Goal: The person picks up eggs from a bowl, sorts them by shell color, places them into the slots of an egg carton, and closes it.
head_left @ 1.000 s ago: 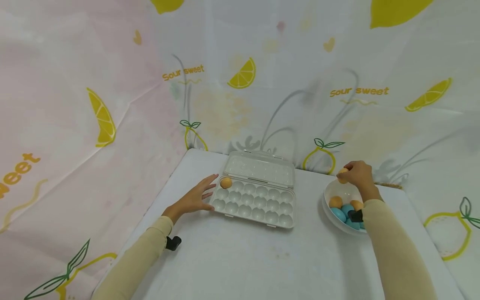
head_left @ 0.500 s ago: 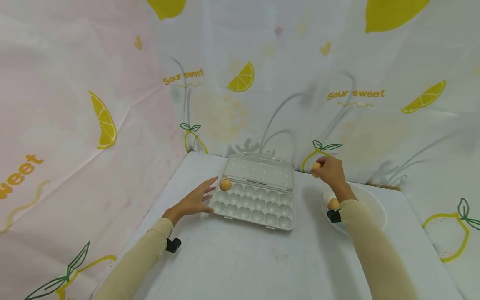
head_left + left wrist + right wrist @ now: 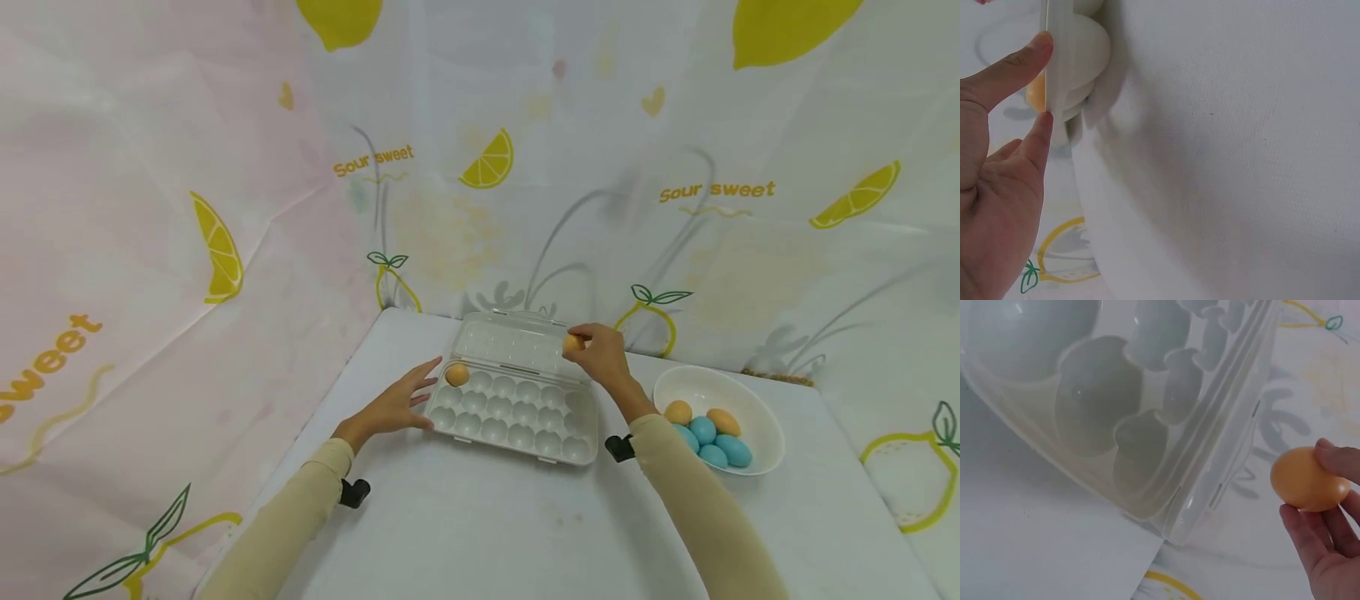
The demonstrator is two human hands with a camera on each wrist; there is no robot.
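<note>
Head: right hand (image 3: pixel 603 354) has its grip pinching an orange egg (image 3: pixel 573 344) at the fingertips, in front of the right end of the raised lid (image 3: pixel 510 342); height not clear. Key relation: tray (image 3: pixel 491 442) cups lie nearer the person and mostly left of the held egg; right hand is the one nearer the tray's right end. Left hand (image 3: pixel 390 407) is at the left end, fingers spread, grasping nothing. One seated egg (image 3: pixel 457 375) in the back-row leftmost cup. Bowl (image 3: pixel 763 437) on the surface (image 3: pixel 495 525), right of the tray, holds orange and blue eggs (image 3: pixel 702 430).

Left wrist: thumb and a fingertip appear to touch the tray rim; seated egg shows behind it.

Right wrist: held egg between thumb and fingers, apart from tray, long axis roughly across this view, slightly tilted.
</note>
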